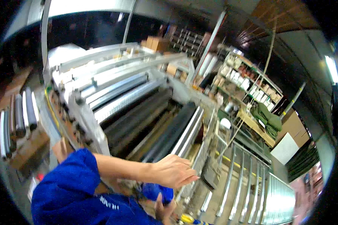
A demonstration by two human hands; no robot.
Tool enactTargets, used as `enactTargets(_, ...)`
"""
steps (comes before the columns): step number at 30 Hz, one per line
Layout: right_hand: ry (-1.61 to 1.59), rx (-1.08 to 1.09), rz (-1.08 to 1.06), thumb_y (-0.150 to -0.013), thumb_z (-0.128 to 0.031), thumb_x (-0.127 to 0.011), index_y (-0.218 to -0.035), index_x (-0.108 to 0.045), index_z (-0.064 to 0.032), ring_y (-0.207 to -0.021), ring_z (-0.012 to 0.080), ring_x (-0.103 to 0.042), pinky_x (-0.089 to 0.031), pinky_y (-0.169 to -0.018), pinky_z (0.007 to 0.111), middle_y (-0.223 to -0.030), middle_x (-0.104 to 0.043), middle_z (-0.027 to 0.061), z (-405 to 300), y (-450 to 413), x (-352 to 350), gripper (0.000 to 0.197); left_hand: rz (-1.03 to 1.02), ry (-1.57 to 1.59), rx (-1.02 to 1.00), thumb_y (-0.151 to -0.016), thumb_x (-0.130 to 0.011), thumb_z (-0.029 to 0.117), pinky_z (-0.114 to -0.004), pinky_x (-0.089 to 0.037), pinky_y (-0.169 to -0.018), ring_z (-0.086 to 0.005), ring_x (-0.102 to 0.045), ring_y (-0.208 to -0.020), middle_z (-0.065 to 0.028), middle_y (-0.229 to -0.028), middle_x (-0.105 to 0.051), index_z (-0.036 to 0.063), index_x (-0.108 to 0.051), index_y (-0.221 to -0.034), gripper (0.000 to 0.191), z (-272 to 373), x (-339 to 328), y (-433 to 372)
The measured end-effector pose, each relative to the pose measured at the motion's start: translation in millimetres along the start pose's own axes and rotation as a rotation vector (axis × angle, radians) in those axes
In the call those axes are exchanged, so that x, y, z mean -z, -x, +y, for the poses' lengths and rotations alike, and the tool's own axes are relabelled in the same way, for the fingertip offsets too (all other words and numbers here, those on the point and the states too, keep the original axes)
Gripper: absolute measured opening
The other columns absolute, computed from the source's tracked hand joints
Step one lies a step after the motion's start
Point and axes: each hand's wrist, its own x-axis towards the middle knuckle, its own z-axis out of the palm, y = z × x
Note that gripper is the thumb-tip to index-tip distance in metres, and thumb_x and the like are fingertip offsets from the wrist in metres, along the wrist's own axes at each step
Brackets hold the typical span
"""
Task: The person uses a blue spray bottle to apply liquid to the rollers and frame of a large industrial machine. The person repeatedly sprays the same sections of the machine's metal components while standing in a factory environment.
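Observation:
My left arm, in a blue sleeve, reaches across the front of a large roller machine (140, 118). My left hand (174, 171) is above the machine's near right end, its fingers curled together and pointing right. Blur and the hand's own back hide whether anything is between the fingers. Lower down, my right hand (165, 209) has its thumb and fingers against a small blue object (159, 192), whose kind I cannot make out. Beyond the hands, a black roller (171, 132) and a shiny metal roller (190, 132) run slantwise along the machine.
Spaced metal slats (242, 182) and a shiny metal sheet (280, 199) are at the right. Several rolls (18, 112) lie on the left. Filled shelves (250, 78) and a green cloth bundle (266, 118) stand farther back. A yellow item (187, 218) lies near the bottom.

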Motion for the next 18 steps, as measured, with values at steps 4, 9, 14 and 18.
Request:
enactTargets(4, 0.042, 0.017, -0.039, -0.075, -0.024, -0.07, -0.105, -0.061, -0.0001, -0.072, 0.0324, -0.066, -0.052, -0.065, 0.039, -0.081, -0.065, 0.0218, -50.1, 4.5, -22.8, 0.039, 0.038, -0.165, -0.091, -0.08, -0.058, 0.013, -0.033, -0.04, -0.043, -0.0219, -0.048, -0.047, -0.0057, -0.053, -0.05, 0.0085, -0.053, -0.059, 0.022, 26.9, 72.4, -31.1)
enactTargets(9, 0.113, -0.226, -0.05, -0.077, -0.021, -0.069, -0.094, -0.061, -0.0057, -0.056, 0.022, -0.062, -0.046, -0.053, 0.03, -0.067, -0.062, 0.0134, -23.1, 10.5, -23.8, 0.024, 0.029, -0.006, 0.042, -0.081, -0.057, 0.014, -0.034, -0.042, -0.045, -0.0226, -0.052, -0.048, -0.0078, -0.057, -0.056, 0.0057, -0.059, -0.064, 0.019, 1.7, -19.9, 17.1)
enactTargets(14, 0.121, -0.189, -0.085, -0.079, -0.022, -0.067, -0.093, -0.058, -0.0002, -0.057, 0.0203, -0.061, -0.046, -0.055, 0.031, -0.067, -0.061, 0.0153, -42.9, -2.6, -7.3, 0.027, -0.118, -0.05, 0.109, -0.083, -0.056, 0.02, -0.035, -0.044, -0.046, -0.0236, -0.055, -0.052, -0.0065, -0.057, -0.055, 0.0083, -0.058, -0.064, 0.023, -5.7, -29.1, 29.9)
enactTargets(18, 0.212, -0.224, -0.053, -0.079, -0.018, -0.066, -0.086, -0.059, 0.0006, -0.054, 0.0119, -0.052, -0.045, -0.055, 0.029, -0.062, -0.059, 0.0088, -49.8, -4.3, -3.7, 0.021, 0.001, -0.112, 0.047, -0.084, -0.057, 0.024, -0.035, -0.043, -0.045, -0.0228, -0.054, -0.05, -0.0052, -0.053, -0.053, 0.0103, -0.056, -0.061, 0.026, 18.0, 32.7, -25.0)
